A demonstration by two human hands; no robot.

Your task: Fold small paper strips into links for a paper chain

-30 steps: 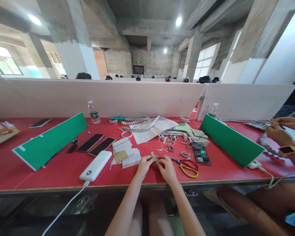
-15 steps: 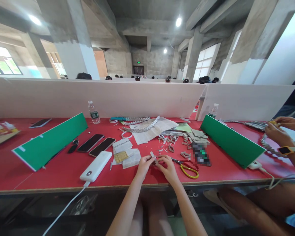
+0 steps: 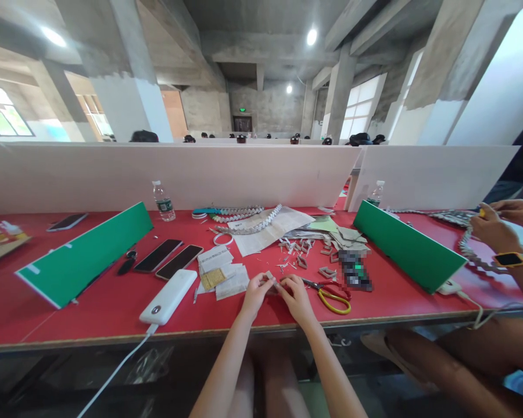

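Both hands meet at the near edge of the red table (image 3: 91, 302). The left hand (image 3: 255, 293) and the right hand (image 3: 295, 296) together pinch a small folded strip of grey-brown paper (image 3: 271, 280) between their fingertips, closed narrow around it. At about 3 o'clock from the right hand lie the scissors with yellow and red handles (image 3: 333, 296); at 10 o'clock lies a stack of cut paper sheets (image 3: 221, 271). For a clean fold, I think, the edges should be aligned first, then the crease pressed firmly with the thumbs.
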